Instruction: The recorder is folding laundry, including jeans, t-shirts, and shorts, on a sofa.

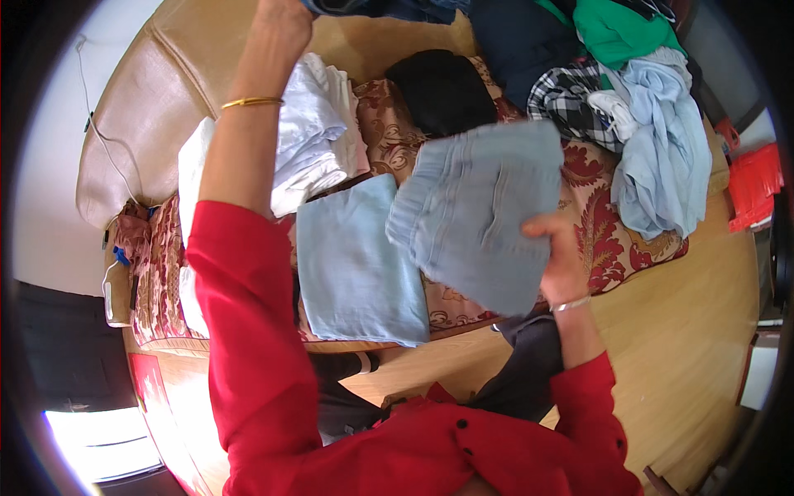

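Folded light-blue denim with a gathered elastic waistband (477,204) hangs above the sofa, tilted. My right hand (561,251) grips its right edge, thumb on top. At the top edge of the view my left hand (288,18) reaches away from me beside dark blue denim (391,9). Its fingers are cut off or hidden there, so its hold cannot be made out. Below the lifted denim, a folded pale-blue cloth (360,260) lies flat on the patterned sofa cover (388,136). White folded clothes (316,130) are piled behind my left forearm.
A folded black garment (443,93) lies near the backrest (180,68). To the right are a black-and-white checked garment (561,99), a crumpled light-blue garment (660,136) and green cloth (623,31). A white cable (105,133) hangs at the left; a red bag (753,186) stands far right.
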Available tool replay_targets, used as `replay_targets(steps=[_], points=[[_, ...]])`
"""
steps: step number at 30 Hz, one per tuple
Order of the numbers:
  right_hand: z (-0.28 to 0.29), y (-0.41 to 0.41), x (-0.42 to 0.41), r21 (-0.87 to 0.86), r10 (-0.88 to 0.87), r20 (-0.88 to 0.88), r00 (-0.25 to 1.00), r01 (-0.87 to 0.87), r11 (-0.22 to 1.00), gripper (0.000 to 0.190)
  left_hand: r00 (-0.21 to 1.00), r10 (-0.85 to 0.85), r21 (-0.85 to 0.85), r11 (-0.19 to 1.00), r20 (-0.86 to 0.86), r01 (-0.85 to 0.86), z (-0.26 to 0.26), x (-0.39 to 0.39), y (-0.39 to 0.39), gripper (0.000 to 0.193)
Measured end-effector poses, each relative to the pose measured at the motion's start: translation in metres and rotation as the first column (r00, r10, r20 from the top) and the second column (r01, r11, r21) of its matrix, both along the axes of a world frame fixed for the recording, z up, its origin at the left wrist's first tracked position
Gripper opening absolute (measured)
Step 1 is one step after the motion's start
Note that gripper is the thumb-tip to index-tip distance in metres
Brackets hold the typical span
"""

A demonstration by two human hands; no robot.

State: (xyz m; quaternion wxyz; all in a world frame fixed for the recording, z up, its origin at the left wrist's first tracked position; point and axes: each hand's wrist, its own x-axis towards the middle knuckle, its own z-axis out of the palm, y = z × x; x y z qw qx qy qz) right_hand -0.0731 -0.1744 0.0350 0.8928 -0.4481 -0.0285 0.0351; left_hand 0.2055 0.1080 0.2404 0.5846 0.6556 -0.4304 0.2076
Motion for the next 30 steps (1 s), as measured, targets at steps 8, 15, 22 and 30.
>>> replay_targets(steps=[8,15,22,30], points=[[0.049,-0.029,0.229,-0.014,0.113,-0.068,0.991,-0.114,0.993,0.016,0.97,0.036,-0.255,0.962,-0.241,-0.099,0.051,0.003,0.057,0.034],[-0.06,-0.031,0.329,-0.359,-0.081,-0.222,0.972,-0.004,0.933,0.039,0.869,-0.127,-0.387,0.919,-0.478,-0.079,0.012,0.021,0.017,0.034],[-0.076,-0.041,0.327,-0.325,-0.12,-0.205,0.971,0.048,0.945,0.037,0.654,-0.24,-0.434,0.888,-0.717,-0.149,-0.101,0.013,-0.051,0.035],[-0.088,-0.029,0.292,-0.104,-0.343,-0.291,0.893,0.327,0.939,0.021,0.231,-0.177,-0.269,0.843,-0.957,-0.465,-0.19,0.038,-0.073,0.051]])
